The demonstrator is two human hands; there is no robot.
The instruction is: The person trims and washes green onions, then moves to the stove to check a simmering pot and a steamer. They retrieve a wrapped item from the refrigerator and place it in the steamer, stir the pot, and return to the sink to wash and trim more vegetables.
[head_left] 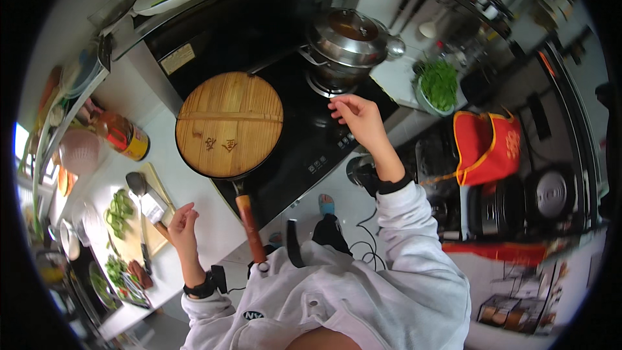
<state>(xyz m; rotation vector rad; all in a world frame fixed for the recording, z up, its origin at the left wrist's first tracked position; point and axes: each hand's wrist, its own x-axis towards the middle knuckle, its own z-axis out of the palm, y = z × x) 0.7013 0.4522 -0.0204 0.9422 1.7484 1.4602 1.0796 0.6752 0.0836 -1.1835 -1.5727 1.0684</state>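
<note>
Over the front of the black glass cooktop (pixel 291 131), my right hand (pixel 362 119) hovers with loosely curled fingers and nothing visible in it. Behind it a lidded steel pot (pixel 340 58) sits on the far burner. To its left is a wok covered by a round wooden lid (pixel 231 129), its wooden handle (pixel 250 228) towards me. My left hand (pixel 183 223) is raised beside the counter, fingers loosely bent and seemingly empty. Close to it lies a cleaver (pixel 151 208) on a cutting board (pixel 158 238); its handle end is partly behind the hand, so contact is unclear.
A spatula (pixel 141 204) and sliced green vegetables (pixel 118 214) lie on the board. Beyond stands a sauce bottle (pixel 124 136). Leafy greens (pixel 439 85) fill a bowl right of the cooktop. A red cloth (pixel 486 148) covers part of the right-hand shelf. Cables (pixel 367 248) trail across the floor.
</note>
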